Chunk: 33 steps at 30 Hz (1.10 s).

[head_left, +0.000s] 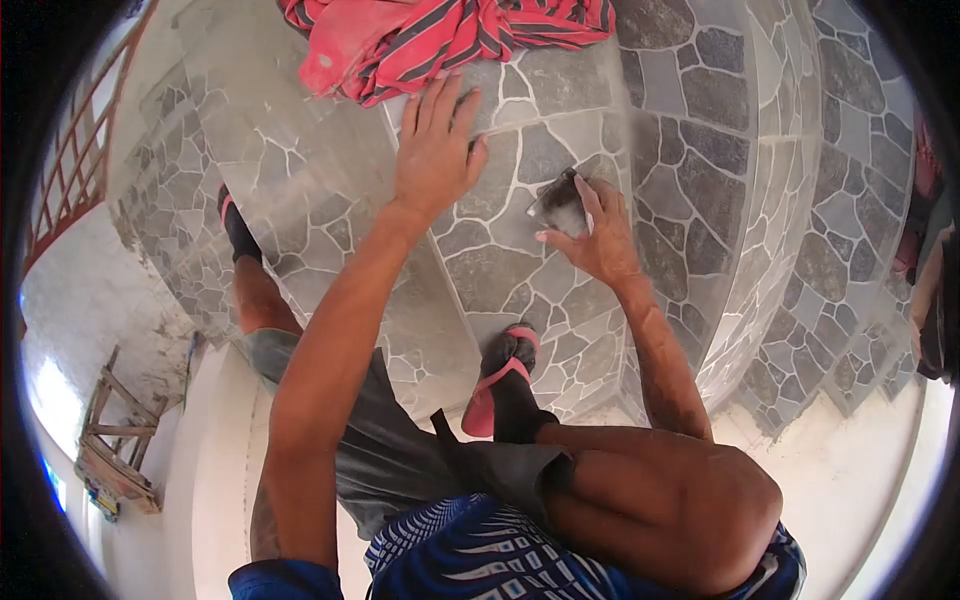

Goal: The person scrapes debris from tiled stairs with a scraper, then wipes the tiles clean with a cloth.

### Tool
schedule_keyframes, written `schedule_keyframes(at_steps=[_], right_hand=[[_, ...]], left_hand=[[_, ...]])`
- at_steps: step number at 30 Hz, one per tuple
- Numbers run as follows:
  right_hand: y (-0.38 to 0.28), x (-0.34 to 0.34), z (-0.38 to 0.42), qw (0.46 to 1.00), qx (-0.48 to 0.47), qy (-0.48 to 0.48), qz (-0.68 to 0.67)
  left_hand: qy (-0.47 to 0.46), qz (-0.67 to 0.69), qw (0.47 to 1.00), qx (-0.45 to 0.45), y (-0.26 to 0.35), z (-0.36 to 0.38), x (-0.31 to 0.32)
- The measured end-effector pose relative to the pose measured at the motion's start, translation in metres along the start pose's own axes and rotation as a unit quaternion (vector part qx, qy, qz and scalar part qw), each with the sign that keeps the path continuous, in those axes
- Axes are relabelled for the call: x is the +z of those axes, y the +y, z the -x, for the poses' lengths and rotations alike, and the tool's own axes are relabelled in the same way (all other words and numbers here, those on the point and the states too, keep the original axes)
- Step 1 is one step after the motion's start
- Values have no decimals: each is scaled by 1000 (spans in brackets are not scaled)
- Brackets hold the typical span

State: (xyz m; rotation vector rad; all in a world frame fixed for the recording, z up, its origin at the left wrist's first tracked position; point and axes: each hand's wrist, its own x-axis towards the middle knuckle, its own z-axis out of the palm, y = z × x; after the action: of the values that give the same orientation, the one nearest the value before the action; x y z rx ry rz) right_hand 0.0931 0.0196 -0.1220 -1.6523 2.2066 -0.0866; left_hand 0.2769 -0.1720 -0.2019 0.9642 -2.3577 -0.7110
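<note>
Fingers [591, 204] of right hand [607, 242], closed around small dark object [562, 208] on stone-patterned surface [482, 268], best kept flat under even pressure; left hand [434, 160], fingers extended, palm down beside striped cloth [450, 42], apt as a steady brace.

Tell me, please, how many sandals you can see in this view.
2: one sandal on the right foot, near the middle; another on the left foot, upper left, only partly visible.
</note>
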Motion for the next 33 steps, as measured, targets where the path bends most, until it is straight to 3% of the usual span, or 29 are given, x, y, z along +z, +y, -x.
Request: schedule_keyframes(at_steps=[4,10,13,16,22,33], right_hand=[[20,11,3,994,-37,-2,99],[28,16,-1,997,62,-27,40],[27,15,-2,981,158,-110,5],[28,15,1,979,160,-123,8],[15,21,7,995,68,54,39],[18,35,12,993,100,65,-15]], left_hand=[[-18,-61,998,-15,5,-1,6],[-11,-44,999,-17,-2,-2,6],[4,-34,999,-18,-3,-1,7],[5,-30,999,-20,-3,-1,7],[4,-36,999,-20,-2,-1,10],[-40,-25,999,-19,-6,-1,9]])
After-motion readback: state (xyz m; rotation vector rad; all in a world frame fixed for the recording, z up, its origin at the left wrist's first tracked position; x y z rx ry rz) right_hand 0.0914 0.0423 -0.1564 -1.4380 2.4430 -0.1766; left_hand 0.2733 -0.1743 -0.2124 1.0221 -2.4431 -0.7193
